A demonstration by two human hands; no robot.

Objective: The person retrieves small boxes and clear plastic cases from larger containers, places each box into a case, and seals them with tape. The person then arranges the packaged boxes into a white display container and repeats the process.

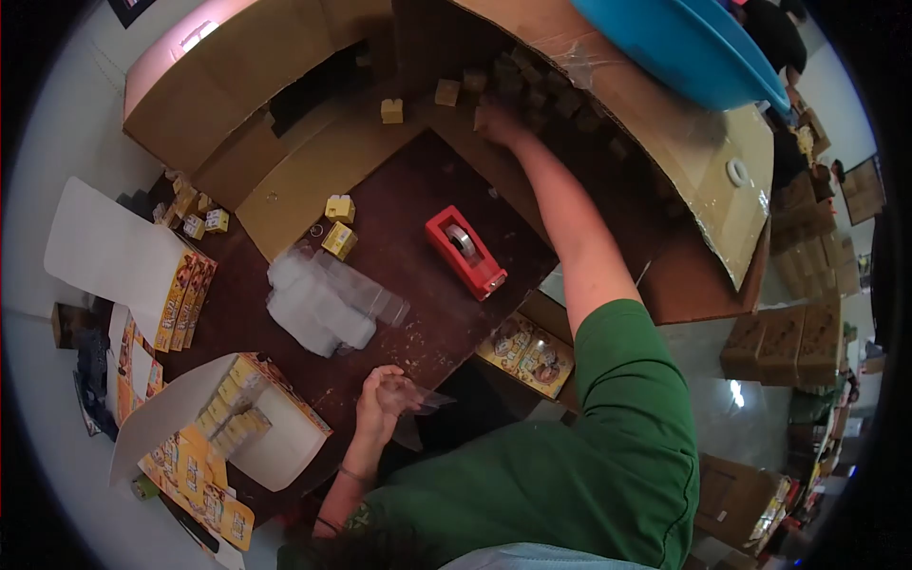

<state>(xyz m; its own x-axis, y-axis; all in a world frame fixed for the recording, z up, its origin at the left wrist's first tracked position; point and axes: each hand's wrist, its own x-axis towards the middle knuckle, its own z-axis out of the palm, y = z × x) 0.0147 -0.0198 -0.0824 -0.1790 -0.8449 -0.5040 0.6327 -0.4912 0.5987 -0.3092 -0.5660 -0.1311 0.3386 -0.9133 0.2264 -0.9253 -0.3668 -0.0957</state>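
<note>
My left hand (382, 401) is at the table's near edge, its fingers closed round a clear plastic piece (418, 399). My right hand (496, 123) reaches into the large cardboard box (313, 47) at the back, beside small yellowish boxes (447, 92); its fingers are dim and blurred. On the dark red table (380, 204) lie a red tape dispenser (465, 252), a pile of clear plastic sleeves (328, 302) and two small yellow boxes (339, 239).
An open display carton (280, 451) with small yellow boxes inside stands at the lower left. Printed cartons (185, 299) are at the left edge. A blue basin (684, 47) and a white tape roll (736, 172) rest on cardboard at the upper right.
</note>
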